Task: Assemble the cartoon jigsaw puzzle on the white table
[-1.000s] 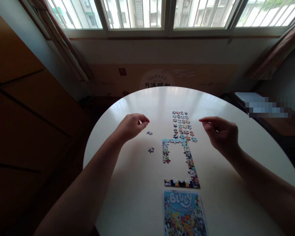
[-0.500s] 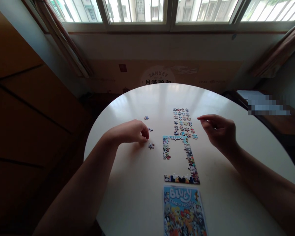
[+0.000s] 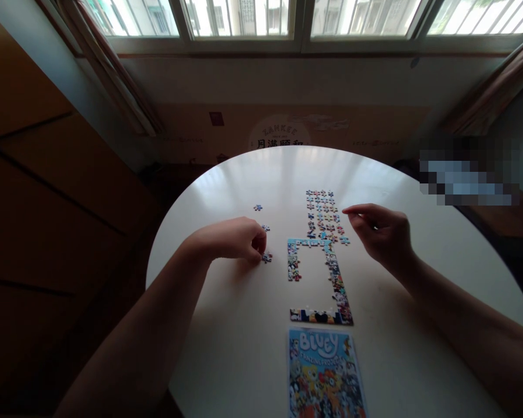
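My left hand (image 3: 242,239) is over the left part of the white table, its fingers curled and closed at the near edge of a loose jigsaw piece (image 3: 267,258). Two more loose pieces lie beyond it, one (image 3: 258,207) farther off and one (image 3: 265,228) partly behind my knuckles. My right hand (image 3: 380,230) hovers to the right of several rows of jigsaw pieces (image 3: 323,210), fingertips pinched together, with nothing visible in them. Between the hands lies a partly joined puzzle border (image 3: 341,296), with a gap along its lower left side.
A colourful picture sheet marked "Bluey" (image 3: 326,371) lies below the border on the round white table (image 3: 226,348). Behind the table stand a wall with a printed panel (image 3: 375,125) and barred windows. An orange-brown cabinet (image 3: 47,191) is at the left.
My left hand has come down slightly toward the nearest loose piece, and its fingertips now meet it. My right hand has shifted left, closer to the rows of pieces.
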`<state>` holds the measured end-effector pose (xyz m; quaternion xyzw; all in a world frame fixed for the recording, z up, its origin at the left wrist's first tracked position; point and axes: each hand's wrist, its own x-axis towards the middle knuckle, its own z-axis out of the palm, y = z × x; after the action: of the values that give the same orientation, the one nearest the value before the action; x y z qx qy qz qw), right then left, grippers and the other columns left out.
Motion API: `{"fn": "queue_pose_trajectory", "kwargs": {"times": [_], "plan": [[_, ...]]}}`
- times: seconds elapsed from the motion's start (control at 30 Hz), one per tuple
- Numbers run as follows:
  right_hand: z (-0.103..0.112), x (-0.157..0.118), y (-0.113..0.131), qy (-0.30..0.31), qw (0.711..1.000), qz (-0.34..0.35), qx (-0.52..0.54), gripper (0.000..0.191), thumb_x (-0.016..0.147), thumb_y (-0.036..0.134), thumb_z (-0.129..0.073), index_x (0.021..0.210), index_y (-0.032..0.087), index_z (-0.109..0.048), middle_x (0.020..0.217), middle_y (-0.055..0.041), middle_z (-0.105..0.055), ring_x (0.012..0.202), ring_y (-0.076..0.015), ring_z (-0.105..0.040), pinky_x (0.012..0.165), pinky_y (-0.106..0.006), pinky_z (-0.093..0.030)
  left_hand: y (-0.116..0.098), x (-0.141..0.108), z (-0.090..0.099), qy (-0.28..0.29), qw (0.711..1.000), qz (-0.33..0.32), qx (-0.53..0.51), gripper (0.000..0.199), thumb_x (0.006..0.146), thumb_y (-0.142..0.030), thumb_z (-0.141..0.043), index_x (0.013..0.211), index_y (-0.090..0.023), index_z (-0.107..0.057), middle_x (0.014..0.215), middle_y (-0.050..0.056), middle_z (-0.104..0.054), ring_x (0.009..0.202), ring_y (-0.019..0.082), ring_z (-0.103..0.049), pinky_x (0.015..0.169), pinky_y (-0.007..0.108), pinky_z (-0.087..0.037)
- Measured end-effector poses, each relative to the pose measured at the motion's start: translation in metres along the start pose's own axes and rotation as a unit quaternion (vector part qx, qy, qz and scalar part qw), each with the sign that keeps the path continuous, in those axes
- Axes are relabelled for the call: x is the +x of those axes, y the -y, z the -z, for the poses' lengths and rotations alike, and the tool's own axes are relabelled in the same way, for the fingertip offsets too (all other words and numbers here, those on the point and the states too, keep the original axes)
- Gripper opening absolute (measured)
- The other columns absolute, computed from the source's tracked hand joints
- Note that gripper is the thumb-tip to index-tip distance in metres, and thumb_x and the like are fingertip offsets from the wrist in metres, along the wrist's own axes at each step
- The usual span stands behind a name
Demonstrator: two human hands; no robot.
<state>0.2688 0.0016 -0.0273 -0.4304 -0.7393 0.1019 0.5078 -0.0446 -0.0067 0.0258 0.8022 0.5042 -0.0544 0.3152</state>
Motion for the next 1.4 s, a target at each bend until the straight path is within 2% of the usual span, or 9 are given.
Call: {"fn": "queue_pose_trajectory", "kwargs": {"times": [0.27,0.73,0.87,0.93,1.13,1.4], "plan": [[-0.002,0.001,0.003,0.004,1.000,0.011,-0.001,0.016,0.087,0.025,-0.064,0.087,0.017,-0.078,0.048,0.0060,-0.046,0.043,-0.0077,-0.037,0.044,-0.023,-0.031,-0.010,-0.001,-0.002,-0.003,1.000,0.001,0.024,0.012,0.069,-0.026,-0.069,0.080,-0.022,-0.070,0.085,0.003,-0.073,0.072,0.019,-0.063,0.056,0.027,-0.041],[-0.006,-0.003,0.003,0.036,0.998,0.042,-0.003,0.016,0.087,0.024,-0.064,0.088,0.018,-0.078,0.052,0.0034,-0.057,0.044,-0.0085,-0.045,0.046,-0.023,-0.036,-0.005,0.004,-0.006,-0.004,1.000,-0.021,0.018,0.013,0.068,-0.026,-0.066,0.079,-0.022,-0.072,0.085,0.004,-0.074,0.072,0.019,-0.063,0.057,0.028,-0.041],[-0.005,-0.003,0.003,0.043,0.999,0.030,-0.009,0.016,0.087,0.025,-0.064,0.088,0.018,-0.078,0.050,0.0040,-0.055,0.044,-0.0086,-0.042,0.045,-0.024,-0.035,-0.004,0.007,-0.006,0.012,1.000,-0.025,0.003,0.014,0.068,-0.027,-0.066,0.079,-0.022,-0.072,0.082,0.003,-0.074,0.071,0.019,-0.064,0.057,0.027,-0.042],[-0.004,-0.003,0.005,0.044,0.998,0.028,-0.018,0.015,0.086,0.025,-0.065,0.089,0.019,-0.079,0.048,0.0052,-0.050,0.043,-0.0085,-0.038,0.045,-0.025,-0.034,-0.002,0.011,-0.007,0.005,0.999,-0.033,-0.001,0.015,0.067,-0.027,-0.067,0.079,-0.022,-0.074,0.079,0.003,-0.074,0.070,0.019,-0.064,0.059,0.027,-0.043],[-0.001,-0.002,0.009,0.050,0.997,0.001,-0.056,0.015,0.087,0.025,-0.063,0.088,0.022,-0.078,0.049,0.0040,-0.046,0.046,-0.0102,-0.039,0.049,-0.027,-0.037,0.005,0.022,-0.009,-0.001,0.999,-0.023,-0.027,0.012,0.064,-0.029,-0.074,0.074,-0.024,-0.076,0.074,0.002,-0.073,0.066,0.019,-0.062,0.060,0.027,-0.041],[0.001,-0.003,0.003,0.052,0.997,0.016,-0.054,0.017,0.089,0.026,-0.062,0.092,0.021,-0.077,0.052,0.0032,-0.048,0.048,-0.0102,-0.038,0.050,-0.027,-0.036,0.011,0.026,-0.010,-0.012,0.999,-0.017,-0.038,0.015,0.063,-0.031,-0.075,0.076,-0.024,-0.077,0.073,0.002,-0.072,0.067,0.018,-0.062,0.061,0.026,-0.043]]}}
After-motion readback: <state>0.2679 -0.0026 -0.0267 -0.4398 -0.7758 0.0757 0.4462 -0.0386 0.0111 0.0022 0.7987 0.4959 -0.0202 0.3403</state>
